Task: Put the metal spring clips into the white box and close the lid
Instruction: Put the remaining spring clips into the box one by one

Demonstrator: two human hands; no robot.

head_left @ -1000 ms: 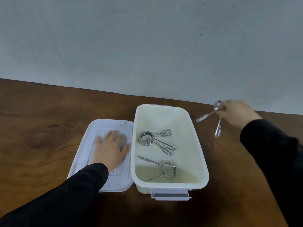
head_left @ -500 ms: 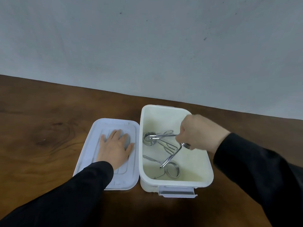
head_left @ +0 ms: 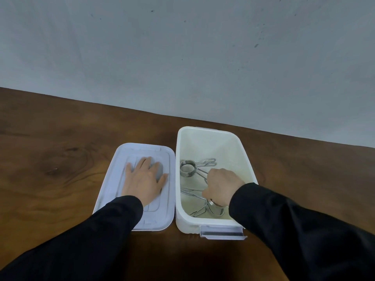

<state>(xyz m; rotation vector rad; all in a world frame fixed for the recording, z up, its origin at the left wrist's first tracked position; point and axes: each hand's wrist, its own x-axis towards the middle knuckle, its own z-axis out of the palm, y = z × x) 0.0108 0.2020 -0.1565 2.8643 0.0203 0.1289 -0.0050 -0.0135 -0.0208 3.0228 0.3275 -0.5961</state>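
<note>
The open white box (head_left: 249,165) stands on the wooden table, and its lid (head_left: 162,209) lies flat just to its left. My left hand (head_left: 143,181) rests palm down on the lid, fingers spread. My right hand (head_left: 222,185) is down inside the box, curled into a fist on a metal spring clip (head_left: 212,202) that it mostly hides; only part of the coil shows under the fingers. One spring clip (head_left: 187,168) lies in the far left of the box. Another clip (head_left: 217,210) lies at the near end, its handles pointing left.
A clear latch flap (head_left: 222,233) sticks out from the box's near end. The brown wooden table (head_left: 60,169) runs back to a grey wall (head_left: 182,57). Black sleeves cover both forearms.
My right hand carried a spring clip from the table right of the box into the box and lowered it toward the near end. My left hand stayed on the lid.
</note>
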